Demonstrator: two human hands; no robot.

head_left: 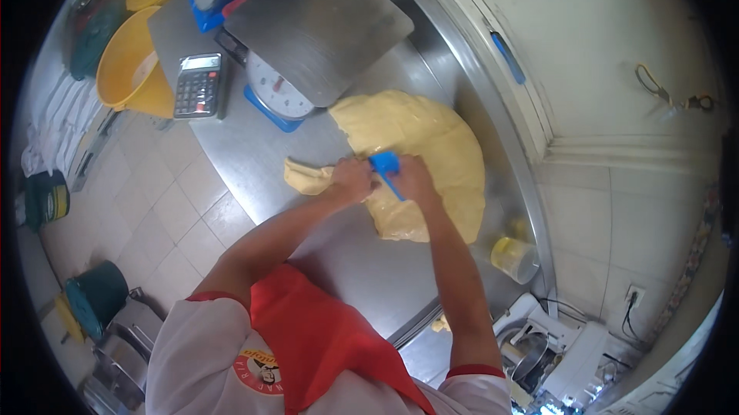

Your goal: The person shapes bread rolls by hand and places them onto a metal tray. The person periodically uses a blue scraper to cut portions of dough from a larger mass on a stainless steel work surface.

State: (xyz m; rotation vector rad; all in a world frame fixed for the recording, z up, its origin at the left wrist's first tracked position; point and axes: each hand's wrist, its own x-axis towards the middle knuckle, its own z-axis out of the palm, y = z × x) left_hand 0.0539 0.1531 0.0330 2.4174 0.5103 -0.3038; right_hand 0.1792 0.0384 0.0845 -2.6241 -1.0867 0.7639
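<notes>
Blue scraper in right grip

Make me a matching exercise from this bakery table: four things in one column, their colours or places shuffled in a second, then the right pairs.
Things:
1. dough scraper
2. calculator
3. small plastic jar
4. big dough mass

Descriptions:
A. dark grey, left of the scale
B. pale yellow, spread on the steel table
C. blue, at the right hand
D. yellow-lidded, near the table's right edge

Pairs: 1-C, 2-A, 3-D, 4-B. The left hand grips a piece of dough beside the scraper.
</notes>
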